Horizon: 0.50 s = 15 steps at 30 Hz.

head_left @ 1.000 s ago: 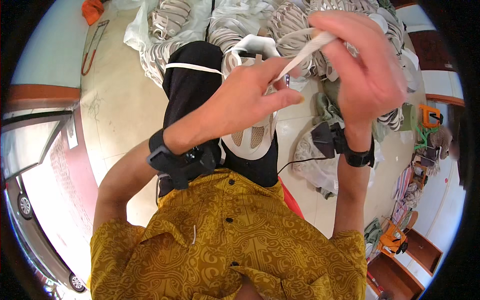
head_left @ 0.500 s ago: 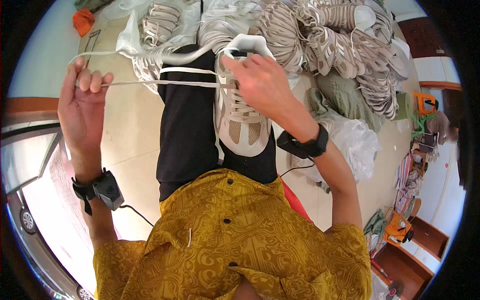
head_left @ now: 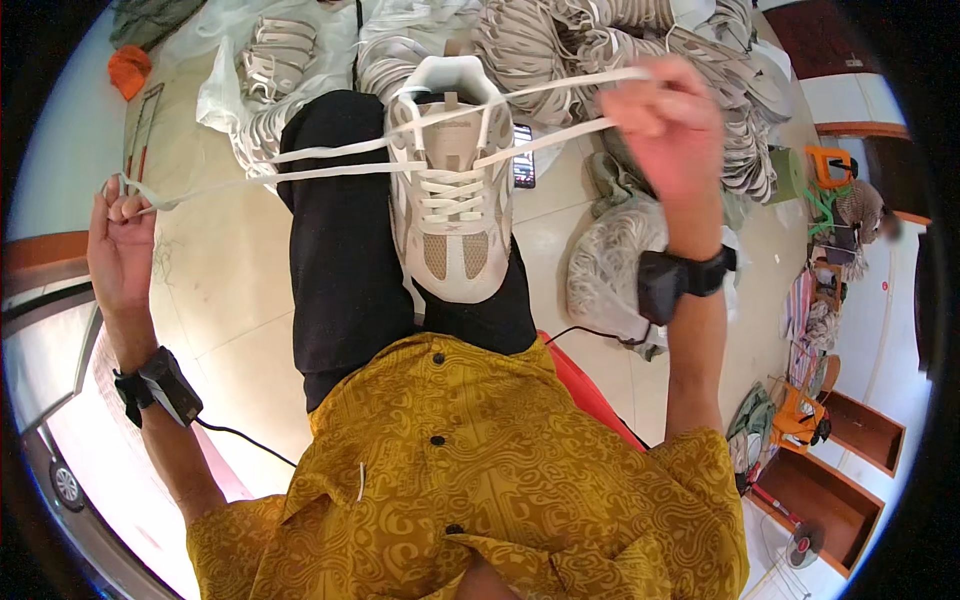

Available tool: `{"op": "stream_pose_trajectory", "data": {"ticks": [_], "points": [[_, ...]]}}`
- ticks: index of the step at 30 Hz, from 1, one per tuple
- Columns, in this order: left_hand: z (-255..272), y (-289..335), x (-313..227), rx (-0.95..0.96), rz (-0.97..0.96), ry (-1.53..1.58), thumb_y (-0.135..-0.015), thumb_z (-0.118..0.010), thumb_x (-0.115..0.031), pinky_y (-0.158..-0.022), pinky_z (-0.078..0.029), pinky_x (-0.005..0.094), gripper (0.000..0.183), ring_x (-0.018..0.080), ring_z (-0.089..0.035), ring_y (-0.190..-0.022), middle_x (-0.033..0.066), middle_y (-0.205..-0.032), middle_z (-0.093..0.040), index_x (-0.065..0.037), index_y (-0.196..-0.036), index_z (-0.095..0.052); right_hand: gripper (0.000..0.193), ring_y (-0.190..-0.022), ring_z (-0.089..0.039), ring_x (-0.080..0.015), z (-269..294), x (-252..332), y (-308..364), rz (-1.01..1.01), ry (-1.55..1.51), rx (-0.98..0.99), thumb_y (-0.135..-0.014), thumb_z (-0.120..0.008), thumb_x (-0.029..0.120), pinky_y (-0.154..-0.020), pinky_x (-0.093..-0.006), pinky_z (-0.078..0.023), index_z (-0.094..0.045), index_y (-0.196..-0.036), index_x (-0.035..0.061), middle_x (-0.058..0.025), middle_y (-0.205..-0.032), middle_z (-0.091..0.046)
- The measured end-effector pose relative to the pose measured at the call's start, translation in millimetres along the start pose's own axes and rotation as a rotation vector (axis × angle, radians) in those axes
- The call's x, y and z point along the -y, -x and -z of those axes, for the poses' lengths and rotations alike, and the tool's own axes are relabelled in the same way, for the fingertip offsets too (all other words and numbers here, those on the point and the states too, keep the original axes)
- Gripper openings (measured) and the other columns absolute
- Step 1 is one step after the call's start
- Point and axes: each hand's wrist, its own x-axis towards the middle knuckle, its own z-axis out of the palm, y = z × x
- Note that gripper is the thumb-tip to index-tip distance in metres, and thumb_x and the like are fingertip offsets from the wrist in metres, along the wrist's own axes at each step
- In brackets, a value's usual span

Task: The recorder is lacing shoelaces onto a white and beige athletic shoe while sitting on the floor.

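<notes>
A beige and white sneaker (head_left: 463,270) rests on my right leg, toe toward me, its lower eyelets laced crosswise. A flat cream shoelace (head_left: 330,172) runs out from its upper eyelets to both sides. At the far left, my left hand (head_left: 124,240) is closed on the lace, fingers curled, the strand taut to the shoe. My right hand (head_left: 672,130), smeared by motion, is raised to the right of the shoe. Two lace strands stretch to its fingers, one crossing over the shoe's tongue.
Many similar sneakers (head_left: 540,60) lie heaped beyond my knees, some on clear plastic (head_left: 215,100). A phone (head_left: 524,170) sits just right of the shoe. A filled plastic bag (head_left: 610,265) stands on the right floor (head_left: 590,390). An orange stool (head_left: 830,165) and wooden shelves (head_left: 815,500) are farther right.
My right hand has moved from over the shoe out to the right, drawing two lace strands with it. My left hand has shifted slightly left and lower in view, still on the lace.
</notes>
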Motion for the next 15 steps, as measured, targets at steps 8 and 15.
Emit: {"op": "stream_pose_trajectory", "data": {"ticks": [8, 15], "points": [[64, -19, -47, 0.027, -0.019, -0.069, -0.094, -0.043, -0.012, -0.071, -0.041, 0.0231, 0.026, 0.0117, -0.047, -0.074, 0.0021, -0.077, -0.048, 0.001, -0.117, -0.046, 0.012, -0.062, -0.038, -0.0097, 93, 96, 104, 0.243, -0.144, -0.365, -0.083, -0.048, -0.004, -0.056, -0.0232, -0.032, -0.050, -0.094, -0.0004, -0.0046, -0.081, -0.047], [64, -7, -68, 0.081, -0.315, -0.644, -0.091, -0.047, -0.007, -0.079, -0.041, 0.0195, 0.024, 0.0111, -0.047, -0.084, 0.0001, -0.081, -0.045, 0.003, -0.113, -0.044, 0.020, -0.070, -0.043, -0.0114, 131, 123, 173, 0.359, 0.040, -0.830, -0.088, -0.048, -0.001, -0.060, -0.0240, -0.039, -0.045, -0.107, -0.0008, -0.0067, -0.091, -0.048]]}}
